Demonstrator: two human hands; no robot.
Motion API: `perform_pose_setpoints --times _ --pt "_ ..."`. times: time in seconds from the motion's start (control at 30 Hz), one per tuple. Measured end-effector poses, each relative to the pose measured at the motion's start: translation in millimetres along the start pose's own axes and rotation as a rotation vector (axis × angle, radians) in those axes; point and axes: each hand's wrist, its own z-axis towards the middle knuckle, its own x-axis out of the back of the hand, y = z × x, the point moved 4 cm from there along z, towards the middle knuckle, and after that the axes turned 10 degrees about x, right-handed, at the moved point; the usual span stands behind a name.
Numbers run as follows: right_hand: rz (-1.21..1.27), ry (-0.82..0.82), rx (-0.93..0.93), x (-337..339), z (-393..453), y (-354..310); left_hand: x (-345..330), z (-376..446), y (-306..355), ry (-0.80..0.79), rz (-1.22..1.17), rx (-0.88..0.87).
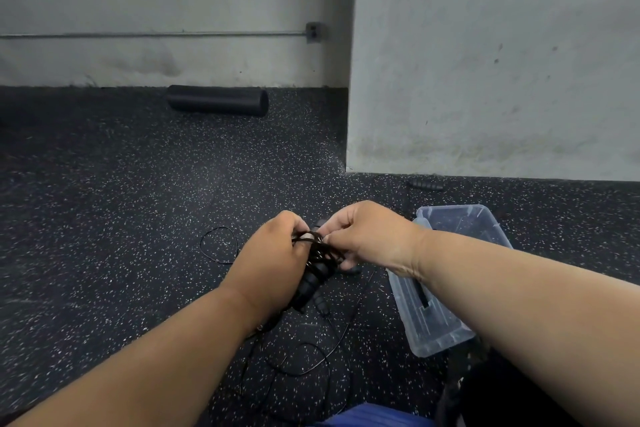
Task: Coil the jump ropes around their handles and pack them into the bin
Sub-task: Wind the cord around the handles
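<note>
The fingers of the left hand [273, 260] are curled round the black jump-rope handles [310, 284], which point down and toward the person, just left of the clear plastic bin [433, 319]. The right hand [367, 236] pinches the thin black rope [317, 243] between thumb and fingertips at the top of the handles, where several loops are gathered. More slack rope trails on the speckled floor [121, 218] left of the bin and nearer the person. Beyond the bin, by the wall, lies another black handle [426, 184]. A black foam roller [218, 100] rests far beyond the bin, to its left.
</note>
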Motion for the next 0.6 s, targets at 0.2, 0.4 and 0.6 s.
perform_pose_setpoints --times 0.2,0.4,0.6 --pt "0.041 0.041 0.012 -7.1 -5.1 -0.8 0.5 1.8 -1.1 -0.025 0.006 -0.010" --pt "0.133 0.066 -0.006 -7.9 -7.6 -1.2 2.2 2.3 -0.9 -0.079 0.023 -0.017" --pt "0.292 0.344 -0.020 -1.4 -3.6 -2.7 2.2 5.7 -5.4 -0.175 -0.199 0.100"
